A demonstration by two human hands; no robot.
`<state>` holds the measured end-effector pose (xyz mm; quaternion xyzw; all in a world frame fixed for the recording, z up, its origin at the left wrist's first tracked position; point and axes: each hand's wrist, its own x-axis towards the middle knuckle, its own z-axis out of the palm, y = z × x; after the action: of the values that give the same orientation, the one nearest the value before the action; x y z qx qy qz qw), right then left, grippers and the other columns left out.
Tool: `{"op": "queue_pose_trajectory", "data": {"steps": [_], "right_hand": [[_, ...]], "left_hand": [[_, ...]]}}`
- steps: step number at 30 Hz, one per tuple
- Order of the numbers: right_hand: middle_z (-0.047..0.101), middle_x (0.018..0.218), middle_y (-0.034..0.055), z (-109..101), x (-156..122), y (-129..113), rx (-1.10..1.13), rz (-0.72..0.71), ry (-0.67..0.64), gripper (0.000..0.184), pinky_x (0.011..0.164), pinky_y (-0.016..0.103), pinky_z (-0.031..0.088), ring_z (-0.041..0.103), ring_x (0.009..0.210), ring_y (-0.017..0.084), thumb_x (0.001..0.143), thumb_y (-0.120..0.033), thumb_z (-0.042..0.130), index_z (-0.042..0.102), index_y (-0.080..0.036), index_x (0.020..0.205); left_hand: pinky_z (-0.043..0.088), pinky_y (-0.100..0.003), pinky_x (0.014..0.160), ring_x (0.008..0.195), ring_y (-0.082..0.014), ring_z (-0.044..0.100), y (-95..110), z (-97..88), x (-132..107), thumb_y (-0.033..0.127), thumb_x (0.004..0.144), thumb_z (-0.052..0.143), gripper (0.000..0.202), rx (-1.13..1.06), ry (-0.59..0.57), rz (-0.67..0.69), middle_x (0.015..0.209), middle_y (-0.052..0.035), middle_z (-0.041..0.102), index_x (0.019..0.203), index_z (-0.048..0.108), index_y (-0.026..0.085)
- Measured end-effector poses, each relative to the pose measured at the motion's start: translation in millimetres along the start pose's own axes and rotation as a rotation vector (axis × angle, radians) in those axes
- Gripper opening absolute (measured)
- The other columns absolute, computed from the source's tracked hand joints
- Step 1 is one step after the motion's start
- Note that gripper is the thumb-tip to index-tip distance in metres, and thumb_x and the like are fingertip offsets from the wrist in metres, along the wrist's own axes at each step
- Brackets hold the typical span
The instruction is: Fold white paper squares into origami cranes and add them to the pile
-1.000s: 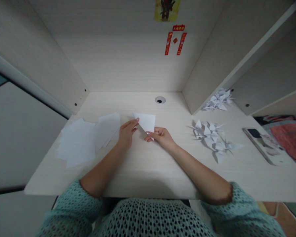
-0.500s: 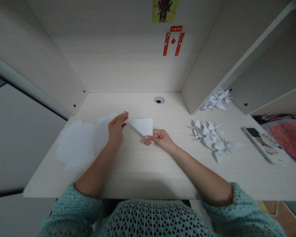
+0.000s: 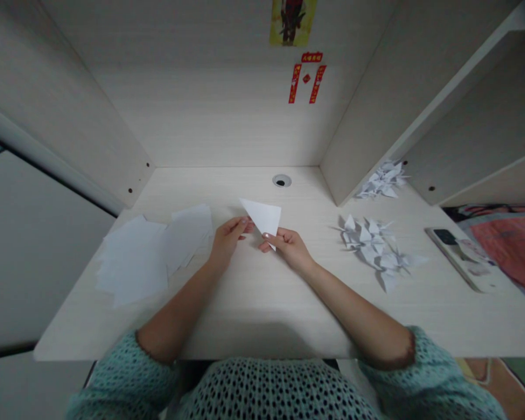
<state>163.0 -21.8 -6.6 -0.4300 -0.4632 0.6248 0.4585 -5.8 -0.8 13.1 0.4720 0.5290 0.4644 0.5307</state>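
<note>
A folded white paper triangle point(image 3: 265, 217) is held just above the desk, one point toward the left and one pointing down toward me. My right hand point(image 3: 291, 248) pinches its lower corner, thumb on top and fingers underneath. At the slanted left edge, my left hand point(image 3: 230, 240) has its thumb and fingertips closed on the paper. The fingertips there are partly hidden behind the sheet.
Loose white sheets point(image 3: 133, 259) and a smaller paper stack point(image 3: 189, 233) lie on the left. Folded paper cranes point(image 3: 371, 239) sit on the right, with another crane pile point(image 3: 382, 179) behind by the divider. A phone point(image 3: 459, 259) lies at the far right.
The paper has turned and lifted, its left tip now pointing up and left. My left hand has moved right and toward me, from that tip to the slanted edge. My right hand keeps its pinch.
</note>
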Motion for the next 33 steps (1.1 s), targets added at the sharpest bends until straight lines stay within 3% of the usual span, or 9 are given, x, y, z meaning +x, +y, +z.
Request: {"op": "queue_pose_trajectory", "data": {"steps": [3,6,11,16,19,27,31,33], "right_hand": [[0.073,0.066,0.0040,1.6,-1.0,0.5,-0.052,-0.025,-0.005,0.029,0.066,0.031,0.052,0.067,0.059,0.017,0.073,-0.044,0.070,0.069,-0.016,0.082],[0.073,0.065,0.0043,3.2,-2.8,0.3,-0.093,-0.013,-0.042,0.032,0.063,0.030,0.052,0.067,0.059,0.016,0.071,-0.046,0.070,0.068,-0.015,0.079],[0.073,0.067,0.0048,3.7,-5.7,-0.8,-0.119,0.002,-0.115,0.026,0.064,0.029,0.051,0.067,0.060,0.015,0.075,-0.042,0.068,0.068,-0.016,0.075],[0.073,0.067,0.0041,3.8,-7.1,-5.7,-0.164,0.015,-0.112,0.020,0.064,0.029,0.051,0.066,0.060,0.015,0.077,-0.037,0.066,0.067,-0.017,0.074],[0.073,0.070,0.0039,2.7,-7.4,-8.5,-0.172,-0.001,-0.133,0.019,0.066,0.030,0.051,0.066,0.063,0.015,0.078,-0.036,0.065,0.067,-0.017,0.075],[0.072,0.068,0.0033,3.1,-8.5,-14.6,-0.175,0.019,-0.149,0.022,0.067,0.030,0.050,0.065,0.062,0.014,0.077,-0.038,0.065,0.067,-0.018,0.068],[0.072,0.068,0.0048,3.3,-8.5,-15.0,-0.177,0.014,-0.140,0.024,0.067,0.030,0.050,0.065,0.063,0.015,0.076,-0.039,0.066,0.068,-0.017,0.067],[0.072,0.067,0.0049,2.5,-7.1,-12.8,-0.154,-0.005,-0.117,0.026,0.066,0.030,0.050,0.065,0.062,0.015,0.075,-0.042,0.066,0.067,-0.016,0.068]], "left_hand": [[0.045,-0.026,0.066,0.080,-0.0185,0.064,-0.2,0.9,-1.1,0.056,0.073,0.061,0.039,0.042,0.005,0.038,0.081,-0.0054,0.071,0.081,0.071,0.019],[0.043,-0.025,0.064,0.072,-0.0159,0.061,1.1,-1.7,0.2,0.054,0.070,0.066,0.036,0.050,0.089,0.042,0.069,-0.0030,0.066,0.067,0.068,0.018],[0.039,-0.022,0.059,0.068,-0.0130,0.057,4.9,-10.5,5.1,0.052,0.067,0.070,0.035,-0.122,0.226,-0.034,0.071,-0.0027,0.063,0.064,0.063,0.017],[0.038,-0.021,0.059,0.066,-0.0113,0.055,7.5,-14.7,5.9,0.046,0.071,0.067,0.031,-0.110,0.258,0.094,0.066,0.0006,0.059,0.060,0.059,0.019],[0.037,-0.020,0.058,0.065,-0.0104,0.054,8.3,-14.2,5.1,0.043,0.071,0.068,0.029,-0.175,0.268,0.103,0.064,0.0016,0.056,0.058,0.058,0.018],[0.036,-0.019,0.056,0.066,-0.0093,0.054,5.3,-7.2,5.4,0.042,0.064,0.074,0.029,-0.400,0.310,-0.029,0.068,0.0009,0.057,0.062,0.059,0.018],[0.038,-0.020,0.058,0.068,-0.0096,0.057,1.5,-14.1,12.3,0.046,0.064,0.073,0.030,-0.481,0.392,-0.120,0.078,-0.0011,0.063,0.075,0.065,0.019],[0.038,-0.020,0.058,0.071,-0.0102,0.058,1.4,-18.5,14.8,0.049,0.066,0.070,0.033,-0.458,0.436,-0.097,0.082,-0.0026,0.065,0.079,0.066,0.019]]}}
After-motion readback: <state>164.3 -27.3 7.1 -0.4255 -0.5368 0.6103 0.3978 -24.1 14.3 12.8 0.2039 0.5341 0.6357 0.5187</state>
